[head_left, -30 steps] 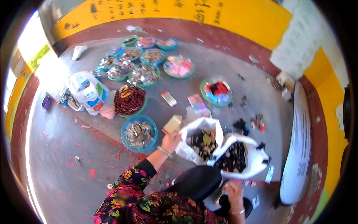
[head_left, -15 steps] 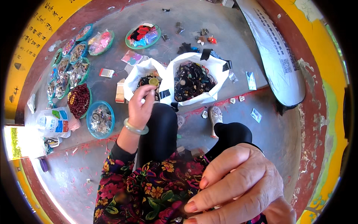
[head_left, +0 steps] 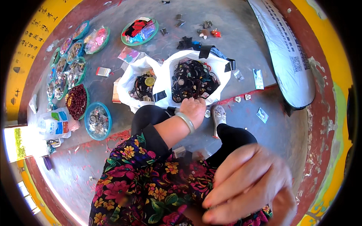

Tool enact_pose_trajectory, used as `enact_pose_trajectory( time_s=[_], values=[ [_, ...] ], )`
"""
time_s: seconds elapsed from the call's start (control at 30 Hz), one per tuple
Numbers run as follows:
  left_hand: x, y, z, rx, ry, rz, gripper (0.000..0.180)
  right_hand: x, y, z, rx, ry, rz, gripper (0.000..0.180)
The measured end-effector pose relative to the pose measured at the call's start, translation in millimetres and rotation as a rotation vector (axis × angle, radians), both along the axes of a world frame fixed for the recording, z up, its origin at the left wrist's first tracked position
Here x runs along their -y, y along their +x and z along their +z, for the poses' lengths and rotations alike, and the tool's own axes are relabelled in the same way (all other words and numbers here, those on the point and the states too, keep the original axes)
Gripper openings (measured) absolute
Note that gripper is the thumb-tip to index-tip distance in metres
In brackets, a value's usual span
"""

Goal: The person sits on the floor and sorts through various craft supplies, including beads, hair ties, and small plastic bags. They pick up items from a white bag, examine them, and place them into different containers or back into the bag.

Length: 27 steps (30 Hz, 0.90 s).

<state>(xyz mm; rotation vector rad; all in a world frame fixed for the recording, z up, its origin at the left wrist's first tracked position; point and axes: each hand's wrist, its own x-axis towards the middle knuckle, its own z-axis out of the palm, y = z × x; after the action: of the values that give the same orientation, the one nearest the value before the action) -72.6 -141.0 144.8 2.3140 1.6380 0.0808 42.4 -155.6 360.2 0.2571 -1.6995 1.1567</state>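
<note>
My left hand [head_left: 192, 113], with a pale bangle [head_left: 186, 122] on its wrist, is at the near rim of the larger white bag [head_left: 222, 81]. Its fingers are bent toward the bag and their tips are hidden. Inside that bag lies a heap of dark corded trinkets [head_left: 194, 81]. The smaller white bag [head_left: 126, 77] stands against its left side, holding similar pieces and a round yellowish disc [head_left: 149, 81]. My right hand [head_left: 250, 184] is close in front at the lower right, curled and smeared by motion; whatever its fingers may hold does not show.
Baskets of packaged small goods stand at the left, beside dark red beads [head_left: 76, 101] and a blue basket [head_left: 98, 120]. A round green tray [head_left: 140, 32] sits farther back. A long silver-white covered object [head_left: 288, 56] lies at the right. Small packets are scattered about the floor.
My left hand has moved right, from over the smaller bag to the larger bag's near rim. The disc that was at its fingertips now lies in the smaller bag. My right hand has shifted slightly.
</note>
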Motion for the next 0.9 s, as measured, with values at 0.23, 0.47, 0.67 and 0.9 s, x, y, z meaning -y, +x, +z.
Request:
enact_pose_trajectory(
  time_s=[0.23,0.47,0.67,0.9],
  values=[
    [4.9,20.4,-10.0,0.12,0.156,-0.182,0.01,-72.1,33.6,-52.3,0.578,-0.267,-0.638,0.012],
    [20.2,42.0,-26.4,0.158,-0.264,-0.14,0.023,-114.3,-9.3,-205.7,1.408,0.108,-0.558,0.022],
    [23.9,31.9,-12.2,0.24,-0.268,-0.192,0.027,-123.1,-51.6,-253.7,1.591,0.179,-0.499,0.034],
    [27.3,25.1,-32.2,0.157,-0.143,-0.237,0.027,-129.0,-40.6,-304.8,1.764,0.251,-0.596,0.029]
  ],
)
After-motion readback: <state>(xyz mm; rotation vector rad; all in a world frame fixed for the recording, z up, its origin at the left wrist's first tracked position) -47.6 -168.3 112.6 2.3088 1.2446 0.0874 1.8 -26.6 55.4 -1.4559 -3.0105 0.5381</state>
